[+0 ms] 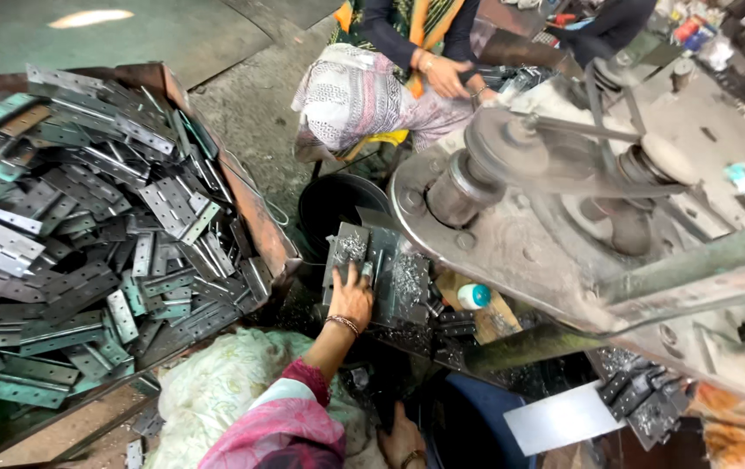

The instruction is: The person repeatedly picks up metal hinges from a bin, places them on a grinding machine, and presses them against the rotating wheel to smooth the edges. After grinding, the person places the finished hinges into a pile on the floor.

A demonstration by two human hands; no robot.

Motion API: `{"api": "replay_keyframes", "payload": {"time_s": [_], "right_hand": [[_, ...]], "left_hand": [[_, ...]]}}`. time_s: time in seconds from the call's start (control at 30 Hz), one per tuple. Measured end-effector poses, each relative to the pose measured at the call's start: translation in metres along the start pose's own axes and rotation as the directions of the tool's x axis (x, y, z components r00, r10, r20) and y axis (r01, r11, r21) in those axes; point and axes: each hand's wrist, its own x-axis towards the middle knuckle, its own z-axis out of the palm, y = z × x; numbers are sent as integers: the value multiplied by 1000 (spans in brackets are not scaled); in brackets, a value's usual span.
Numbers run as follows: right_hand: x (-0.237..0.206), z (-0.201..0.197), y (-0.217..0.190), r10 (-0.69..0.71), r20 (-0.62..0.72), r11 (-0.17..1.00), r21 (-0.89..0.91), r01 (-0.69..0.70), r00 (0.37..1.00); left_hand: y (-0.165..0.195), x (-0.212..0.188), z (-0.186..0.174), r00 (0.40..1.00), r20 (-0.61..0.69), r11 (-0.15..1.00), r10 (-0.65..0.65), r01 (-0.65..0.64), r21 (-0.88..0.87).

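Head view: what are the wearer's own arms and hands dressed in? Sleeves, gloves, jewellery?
The hands are bare, no gloves. The left hand has a thin beaded bangle at the wrist, above a pink and white patterned sleeve with a darker pink cuff. The right hand, low in the picture, shows a bracelet; its sleeve is out of view.

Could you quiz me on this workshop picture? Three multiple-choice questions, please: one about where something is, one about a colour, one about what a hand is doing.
1. Where is the heap of hinges?
A. left, in the rusty bin
B. on the machine
C. on a shelf

2. The small bottle has a cap of which colour?
A. red
B. blue
C. black

3. The left hand is:
A. raised in air
B. resting on the metal plate
C. holding a cup

Answers: A, the pile fills the bin; B, blue cap shows; B, palm lies on it.
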Motion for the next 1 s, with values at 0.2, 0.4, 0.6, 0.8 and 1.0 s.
{"api": "replay_keyframes", "payload": {"time_s": [0.2, 0.4, 0.6, 0.8, 1.0], "right_hand": [[2, -4, 17, -112, -150, 994, -15, 111, 982], [5, 19, -12, -41, -170, 999, -16, 39, 985], [0, -20, 5, -146, -112, 987, 44, 152, 983], [6, 7, -18, -67, -240, 998, -5, 68, 969], [-4, 16, -16, -96, -293, 995, -1, 101, 951]], "left_hand": [[-3, 24, -10, 998, -33, 998, -53, 52, -22], [-6, 25, -10, 998, -32, 999, -54, 54, 0], [-8, 42, -13, 998, 10, 998, -63, 64, -28], [-10, 53, -11, 1000, 4, 998, -26, 26, 56], [-17, 22, 8, 963, -270, 999, -14, 2, -44]]}}
